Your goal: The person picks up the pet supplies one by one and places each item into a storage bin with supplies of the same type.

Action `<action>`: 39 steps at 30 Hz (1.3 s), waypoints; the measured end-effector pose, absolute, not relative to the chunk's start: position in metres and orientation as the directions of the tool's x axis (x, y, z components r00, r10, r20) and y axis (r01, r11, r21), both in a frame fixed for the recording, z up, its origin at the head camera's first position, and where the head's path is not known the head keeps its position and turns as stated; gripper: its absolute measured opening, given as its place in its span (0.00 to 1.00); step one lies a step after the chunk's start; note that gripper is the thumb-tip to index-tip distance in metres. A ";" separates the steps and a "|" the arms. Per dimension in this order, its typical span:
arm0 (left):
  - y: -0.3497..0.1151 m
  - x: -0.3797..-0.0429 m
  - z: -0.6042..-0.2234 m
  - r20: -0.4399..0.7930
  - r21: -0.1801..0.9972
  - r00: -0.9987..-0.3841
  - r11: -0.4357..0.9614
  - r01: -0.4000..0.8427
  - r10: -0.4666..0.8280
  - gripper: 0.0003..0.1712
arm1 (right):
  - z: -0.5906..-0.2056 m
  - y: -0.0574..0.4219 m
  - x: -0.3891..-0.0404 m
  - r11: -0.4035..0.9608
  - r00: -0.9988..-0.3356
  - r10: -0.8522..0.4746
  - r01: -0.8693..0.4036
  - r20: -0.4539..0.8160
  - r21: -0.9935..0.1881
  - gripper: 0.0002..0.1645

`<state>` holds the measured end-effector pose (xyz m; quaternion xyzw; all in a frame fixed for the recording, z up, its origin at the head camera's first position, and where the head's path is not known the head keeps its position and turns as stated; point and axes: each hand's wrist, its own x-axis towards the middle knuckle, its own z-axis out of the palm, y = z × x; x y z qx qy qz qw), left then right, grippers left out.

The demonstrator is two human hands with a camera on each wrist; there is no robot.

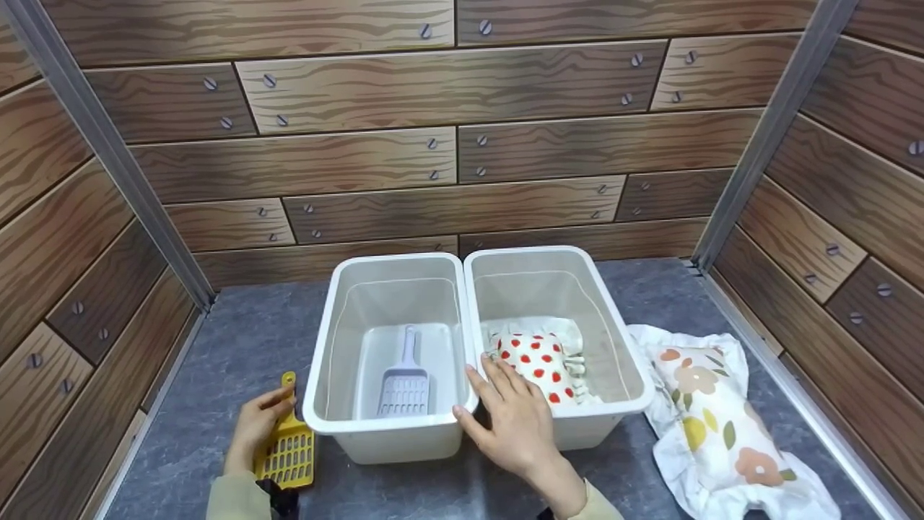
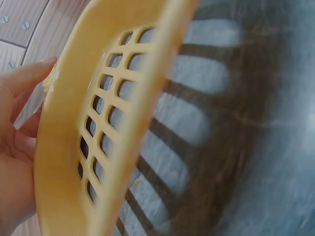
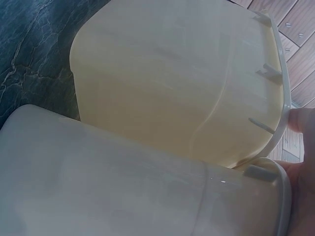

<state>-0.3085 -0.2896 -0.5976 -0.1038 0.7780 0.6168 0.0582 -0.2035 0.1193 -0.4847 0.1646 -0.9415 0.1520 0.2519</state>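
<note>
My left hand grips a yellow litter scoop near the base of its handle, left of the bins. In the left wrist view the slotted scoop is tilted over the dark tabletop and casts a barred shadow. My right hand rests with extended fingers where two white bins meet. Its thumb touches the front rim of the left bin, while the other fingers lie over the corner of the right bin. Inside the left bin lies a pale purple litter scoop; the right one holds a small red-spotted pillow, partly covered by my fingers.
A flower-print pillow with a white ruffle lies right of the bins, against the right bin's side. Wood-patterned walls enclose the dark tabletop at the back and both sides, with metal strips along the corners.
</note>
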 end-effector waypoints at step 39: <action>-0.300 -0.301 -0.566 -0.217 0.951 -0.944 0.163 -0.262 -0.250 0.33 | -0.485 0.118 -0.204 0.898 -0.829 -0.224 -0.380 0.513 -0.221 0.34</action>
